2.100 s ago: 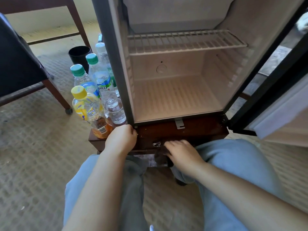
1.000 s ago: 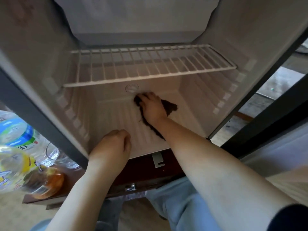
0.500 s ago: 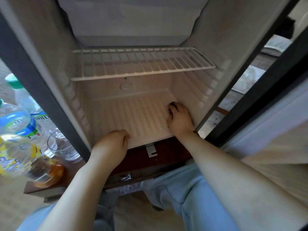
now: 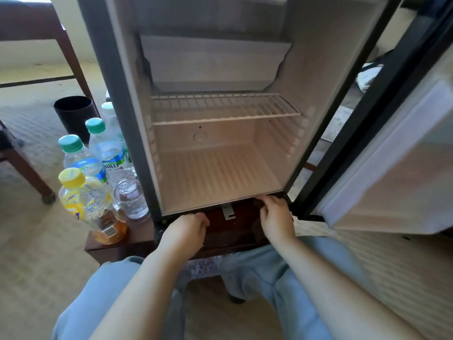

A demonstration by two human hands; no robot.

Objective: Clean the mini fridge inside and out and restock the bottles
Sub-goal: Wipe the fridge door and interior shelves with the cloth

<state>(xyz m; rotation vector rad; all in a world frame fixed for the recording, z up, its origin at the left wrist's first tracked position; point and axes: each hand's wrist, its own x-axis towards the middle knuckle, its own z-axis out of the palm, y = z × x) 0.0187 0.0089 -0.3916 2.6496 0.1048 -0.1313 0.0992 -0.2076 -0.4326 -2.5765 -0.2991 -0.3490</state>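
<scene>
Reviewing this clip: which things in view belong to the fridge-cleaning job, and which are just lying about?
Part of the job:
mini fridge
wire shelf
open door
yellow-capped bottle
green-capped water bottles

Just lying about:
drinking glass, beside the bottles
black bin
chair leg

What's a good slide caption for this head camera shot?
Left hand and right hand at the bottom edge of the open, empty mini fridge; bottles and a glass stand beside it.

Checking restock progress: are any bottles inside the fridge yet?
No, the fridge shelf and floor are bare; the bottles stand outside on its left.
</scene>
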